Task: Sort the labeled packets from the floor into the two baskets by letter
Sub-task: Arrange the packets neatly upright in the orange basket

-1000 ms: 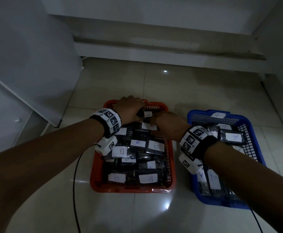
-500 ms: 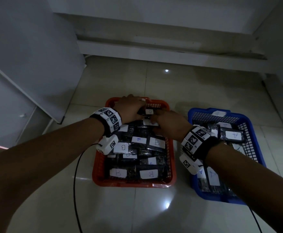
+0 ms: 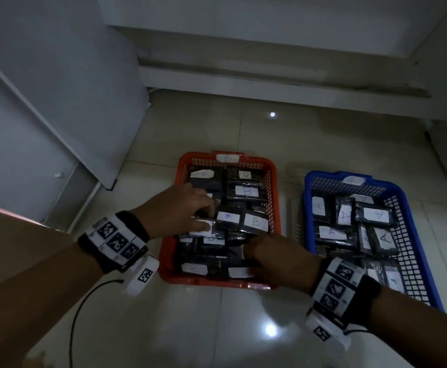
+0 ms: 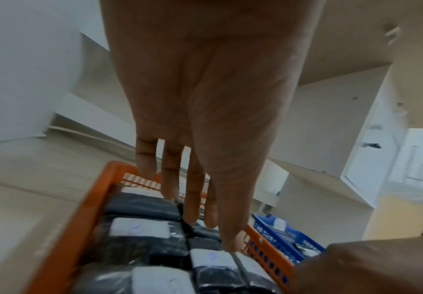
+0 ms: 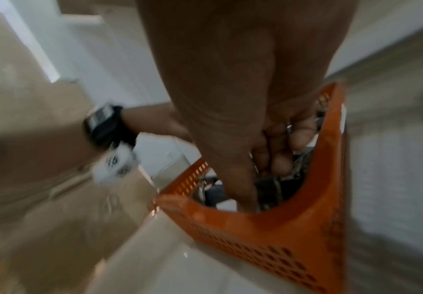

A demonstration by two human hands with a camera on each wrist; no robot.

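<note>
The red basket (image 3: 217, 282) holds several dark packets with white B labels (image 3: 246, 192). To its right the blue basket (image 3: 308, 181) holds several packets labelled A (image 3: 376, 215). My left hand (image 3: 206, 216) hovers over the red basket's left middle. Its fingers (image 4: 170, 179) point down straight, their tips touching the packets (image 4: 139, 228). My right hand (image 3: 249, 252) reaches into the red basket's near right corner (image 5: 280, 228). There its fingers (image 5: 280, 159) curl on a dark packet's edge; that view is blurred.
A grey cabinet door (image 3: 58, 102) stands at the left and a low ledge (image 3: 270, 83) runs along the back wall. A black cable (image 3: 79, 314) trails over the glossy tiled floor by my left wrist. The blue basket's corner (image 4: 263, 224) sits close beside the red one.
Both hands have drawn back from the red basket's far end. The left is now over its left middle, the right at its near right corner.
</note>
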